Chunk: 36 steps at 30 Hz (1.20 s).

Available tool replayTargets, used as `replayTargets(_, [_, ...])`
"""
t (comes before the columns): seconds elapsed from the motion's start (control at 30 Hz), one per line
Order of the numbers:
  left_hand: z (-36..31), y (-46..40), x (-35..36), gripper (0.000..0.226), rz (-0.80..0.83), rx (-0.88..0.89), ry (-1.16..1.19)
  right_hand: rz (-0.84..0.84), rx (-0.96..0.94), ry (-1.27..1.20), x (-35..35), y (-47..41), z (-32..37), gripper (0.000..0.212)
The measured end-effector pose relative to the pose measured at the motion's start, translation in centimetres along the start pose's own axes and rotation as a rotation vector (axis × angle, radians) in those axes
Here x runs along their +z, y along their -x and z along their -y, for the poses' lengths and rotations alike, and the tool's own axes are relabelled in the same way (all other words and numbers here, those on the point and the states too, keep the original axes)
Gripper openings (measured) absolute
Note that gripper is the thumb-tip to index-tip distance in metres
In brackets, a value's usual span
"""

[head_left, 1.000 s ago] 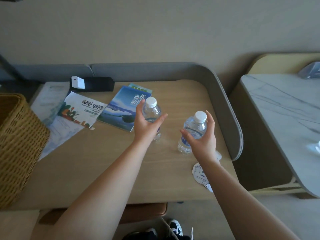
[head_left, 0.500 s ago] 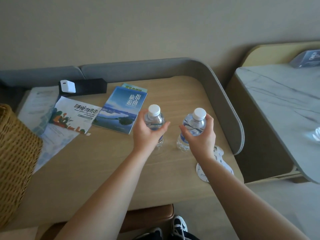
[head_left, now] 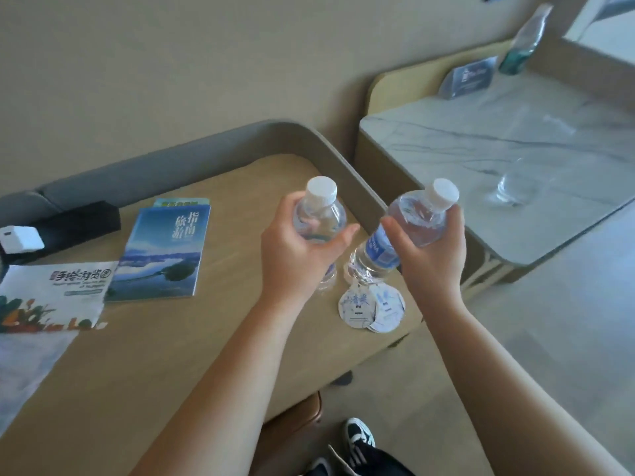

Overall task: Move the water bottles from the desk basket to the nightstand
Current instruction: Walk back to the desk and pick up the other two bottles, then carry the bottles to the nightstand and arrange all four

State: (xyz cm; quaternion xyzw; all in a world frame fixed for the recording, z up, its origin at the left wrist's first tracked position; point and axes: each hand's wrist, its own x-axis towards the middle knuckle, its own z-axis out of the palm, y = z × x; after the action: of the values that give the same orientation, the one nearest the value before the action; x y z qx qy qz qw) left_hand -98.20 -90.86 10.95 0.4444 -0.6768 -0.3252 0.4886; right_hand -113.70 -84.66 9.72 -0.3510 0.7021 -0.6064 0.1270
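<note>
A plain beige wall backs a light wooden desk (head_left: 144, 359) with a raised grey padded rim, and to its right, just beside it, stands a nightstand with a grey-veined marble top (head_left: 481, 146). The left hand (head_left: 295, 255) is wrapped around a clear plastic water bottle with a white screw cap (head_left: 321, 209), held roughly upright above the desk near its right end. The right hand (head_left: 429, 255) grips a second clear water bottle with a white cap and a blue label (head_left: 405, 228), which tilts with its cap toward the nightstand and its base down toward the desk edge. The two bottles are close together but not touching. Below them, on the desk, lie two round white paper coasters with blue print (head_left: 371, 307), overlapping one another. Further left lie a blue travel booklet with a lake photograph on its cover (head_left: 161, 252), a white illustrated leaflet (head_left: 55, 297), and a black rectangular box (head_left: 72, 228) with a small white charger (head_left: 20, 238) resting against it. On the nightstand are a clear drinking glass (head_left: 515, 187), a small blue card stand (head_left: 467, 80) and a blurred greenish bottle (head_left: 524, 42) toward the back. A black-and-white sneaker (head_left: 359, 436) shows on the floor below.
</note>
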Motion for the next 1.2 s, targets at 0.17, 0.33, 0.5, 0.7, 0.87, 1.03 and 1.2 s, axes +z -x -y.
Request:
replayTargets(0.17, [-3.3,2.3,6.3,0.051,0.241,0.038,0.134,-0.221,0.042,0.041,-7.7,0.5,-1.8,0.067])
replayTargets(0.33, [-6.4,6.0,13.5,0.059,0.482,0.041,0.200,-0.412,0.095,0.078,-15.9,2.1,-4.7,0.068])
replayTargets(0.5, [-9.8,10.2,21.2,0.059,0.681,0.079,0.221,-0.583,0.150,0.187,-25.2,3.9,-7.8,0.067])
replayTargets(0.7, [-14.6,16.7,32.3,0.059,0.850,0.112,0.247,-0.764,0.203,0.244,-37.1,5.1,-12.2,0.063])
replayTargets(0.87, [-20.0,23.0,42.6,0.065,0.964,0.140,0.282,-0.873,0.242,0.258,-48.3,5.5,-15.9,0.063])
replayTargets(1.03, [-25.1,28.4,51.5,0.065,1.063,0.137,0.300,-1.022,0.297,0.336,-58.7,5.7,-18.9,0.061])
replayTargets(1.2, [-28.8,31.3,59.1,0.063,1.167,0.178,0.267,-1.131,0.363,0.369,-66.5,4.5,-21.9,0.065])
